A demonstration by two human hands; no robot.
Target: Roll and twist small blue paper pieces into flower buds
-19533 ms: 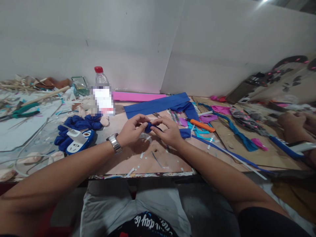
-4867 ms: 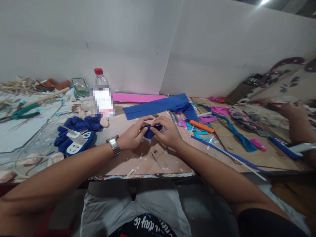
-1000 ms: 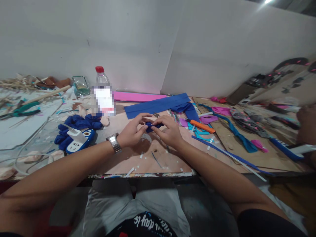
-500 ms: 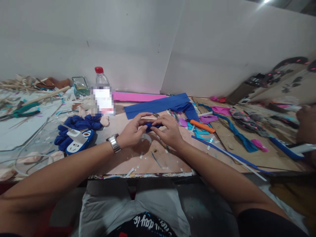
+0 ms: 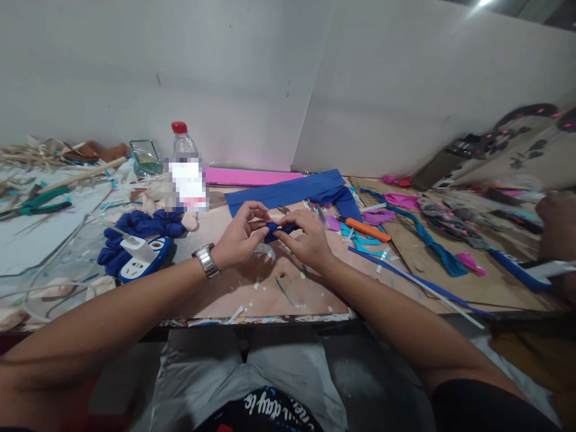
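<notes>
A small bunched piece of dark blue fabric (image 5: 272, 231) is held over the middle of the worktable. My left hand (image 5: 240, 240) pinches its left end, thumb against the fingers, with a metal watch on the wrist. Pinching the right part is my right hand (image 5: 309, 240), whose fingers partly hide the fabric. Just behind the hands lies a flat blue fabric strip (image 5: 288, 191), folded over at its right end. Close to the right hand are an orange cutter (image 5: 368, 230) and turquoise scraps (image 5: 365, 241).
A red-capped bottle (image 5: 185, 147), gathered blue fabric (image 5: 148, 224) and a blue-and-white power socket (image 5: 146, 259) are at left, with green-handled pliers (image 5: 45, 201) farther out. At right are cardboard (image 5: 418, 273), a dark bottle (image 5: 443, 163) and another person's hand (image 5: 558, 216).
The fingers of my left hand have shifted slightly on the blue fabric, and more of it shows between the hands. Both hands keep their pinch.
</notes>
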